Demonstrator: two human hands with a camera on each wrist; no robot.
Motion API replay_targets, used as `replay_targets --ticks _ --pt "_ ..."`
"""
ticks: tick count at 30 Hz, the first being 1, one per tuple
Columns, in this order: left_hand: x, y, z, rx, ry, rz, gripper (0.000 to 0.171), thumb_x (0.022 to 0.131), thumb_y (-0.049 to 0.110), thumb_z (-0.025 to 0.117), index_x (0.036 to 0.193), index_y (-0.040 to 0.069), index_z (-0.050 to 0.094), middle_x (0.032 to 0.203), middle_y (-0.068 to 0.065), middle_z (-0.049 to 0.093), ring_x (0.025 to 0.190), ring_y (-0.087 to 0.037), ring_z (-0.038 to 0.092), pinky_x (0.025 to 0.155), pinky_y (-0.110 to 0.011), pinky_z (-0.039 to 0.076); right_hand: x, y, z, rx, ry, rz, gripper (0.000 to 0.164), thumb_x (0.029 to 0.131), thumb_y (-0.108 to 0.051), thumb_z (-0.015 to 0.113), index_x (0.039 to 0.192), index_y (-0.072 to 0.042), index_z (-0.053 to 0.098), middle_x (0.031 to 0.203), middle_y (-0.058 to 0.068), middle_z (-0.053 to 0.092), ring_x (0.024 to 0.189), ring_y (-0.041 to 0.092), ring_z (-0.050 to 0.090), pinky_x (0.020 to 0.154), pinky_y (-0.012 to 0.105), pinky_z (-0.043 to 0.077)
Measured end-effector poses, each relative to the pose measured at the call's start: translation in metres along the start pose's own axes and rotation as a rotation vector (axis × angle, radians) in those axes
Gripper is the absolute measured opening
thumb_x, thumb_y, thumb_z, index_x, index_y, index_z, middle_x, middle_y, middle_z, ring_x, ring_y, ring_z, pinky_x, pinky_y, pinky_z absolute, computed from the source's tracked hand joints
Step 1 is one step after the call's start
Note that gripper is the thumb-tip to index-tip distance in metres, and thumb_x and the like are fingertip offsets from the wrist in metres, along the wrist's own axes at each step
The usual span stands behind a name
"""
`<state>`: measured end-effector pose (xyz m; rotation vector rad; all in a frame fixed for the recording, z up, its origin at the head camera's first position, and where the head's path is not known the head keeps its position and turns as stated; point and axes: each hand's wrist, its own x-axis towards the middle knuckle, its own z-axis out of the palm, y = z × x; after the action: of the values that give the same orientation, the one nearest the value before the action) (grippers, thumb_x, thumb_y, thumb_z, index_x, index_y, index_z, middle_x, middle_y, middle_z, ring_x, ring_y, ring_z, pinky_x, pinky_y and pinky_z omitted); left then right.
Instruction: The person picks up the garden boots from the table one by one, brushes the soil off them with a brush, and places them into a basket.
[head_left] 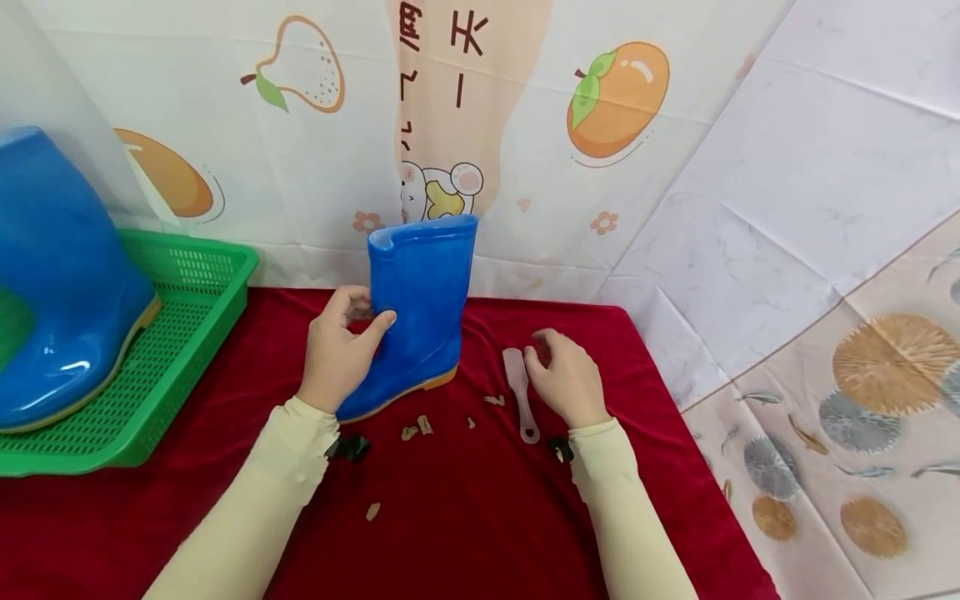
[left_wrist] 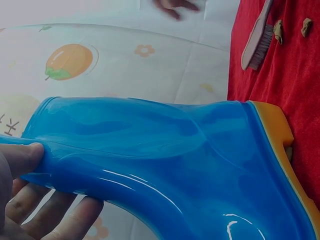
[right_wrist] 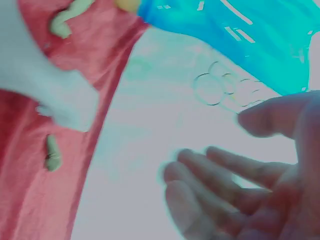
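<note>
A blue rubber rain boot (head_left: 423, 292) with a yellow-orange sole stands upright on the red cloth. My left hand (head_left: 341, 346) grips its shaft, thumb (left_wrist: 31, 156) on one side and fingers on the other. To the right of the boot lies a brush (head_left: 519, 392) with a pale pink handle; its grey bristles (left_wrist: 261, 49) show in the left wrist view. Just beside the brush hovers my right hand (head_left: 566, 375), fingers relaxed and apart, holding nothing. Small olive-brown scraps (head_left: 424, 425) are scattered on the cloth in front of the boot.
At the left a green plastic basket (head_left: 243, 275) bears another blue boot (head_left: 63, 275). Behind the red-covered table (head_left: 450, 533) hangs a white fruit-print curtain (head_left: 525, 233). The table's right edge slants beside the right forearm.
</note>
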<state>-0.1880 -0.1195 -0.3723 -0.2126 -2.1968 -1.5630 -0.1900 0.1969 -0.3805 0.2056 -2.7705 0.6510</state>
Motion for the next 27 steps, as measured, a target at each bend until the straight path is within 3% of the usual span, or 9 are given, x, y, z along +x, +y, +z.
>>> replay_targets --ticks 4,8,13,21,24,27 --pt "0.000 0.000 0.000 0.001 -0.003 0.002 0.038 0.098 0.021 0.073 0.129 0.004 0.058 0.120 -0.017 0.071 0.106 -0.031 0.068 0.085 -0.057 0.060 -0.001 -0.006 -0.004 0.066 0.106 -0.133 0.033 0.096 -0.020 0.063 0.127 -0.007 0.068 0.116 0.010 0.070 0.099 0.024 0.066 0.080 0.045 0.057" --pt "0.001 -0.001 0.000 -0.004 -0.017 -0.003 0.040 0.098 0.023 0.073 0.130 0.005 0.056 0.122 -0.017 0.070 0.108 -0.031 0.068 0.086 -0.057 0.060 0.000 -0.008 -0.005 0.103 0.142 -0.189 0.036 0.095 -0.017 0.066 0.130 -0.007 0.065 0.120 0.011 0.068 0.102 0.023 0.065 0.081 0.044 0.057" --pt "0.002 -0.002 -0.002 -0.008 -0.037 -0.014 0.045 0.099 0.025 0.072 0.135 0.003 0.055 0.125 -0.018 0.069 0.111 -0.033 0.067 0.091 -0.059 0.057 0.001 -0.009 -0.005 0.146 0.133 -0.207 0.038 0.095 -0.016 0.067 0.132 -0.007 0.063 0.124 0.009 0.067 0.108 0.025 0.066 0.081 0.042 0.058" --pt "0.001 -0.001 0.000 0.015 -0.024 -0.011 0.040 0.099 0.024 0.072 0.133 0.004 0.060 0.120 -0.017 0.071 0.106 -0.032 0.068 0.087 -0.057 0.059 -0.001 -0.014 -0.002 0.172 0.098 -0.214 0.045 0.097 -0.018 0.066 0.141 -0.009 0.059 0.128 0.008 0.064 0.104 0.022 0.066 0.073 0.036 0.060" --pt "0.000 0.000 -0.001 0.010 -0.016 -0.006 0.038 0.099 0.021 0.072 0.131 0.003 0.061 0.118 -0.017 0.072 0.105 -0.031 0.068 0.085 -0.057 0.059 -0.001 -0.016 0.001 0.142 0.045 -0.199 0.051 0.099 -0.023 0.064 0.148 -0.010 0.054 0.135 0.007 0.062 0.095 0.019 0.067 0.076 0.036 0.060" --pt "-0.001 0.002 -0.002 0.018 -0.013 0.003 0.037 0.099 0.020 0.072 0.130 0.003 0.061 0.116 -0.017 0.072 0.103 -0.030 0.068 0.082 -0.056 0.061 0.000 -0.020 0.002 0.118 0.015 -0.193 0.056 0.099 -0.027 0.065 0.151 -0.010 0.051 0.144 0.007 0.058 0.109 0.022 0.067 0.090 0.041 0.059"
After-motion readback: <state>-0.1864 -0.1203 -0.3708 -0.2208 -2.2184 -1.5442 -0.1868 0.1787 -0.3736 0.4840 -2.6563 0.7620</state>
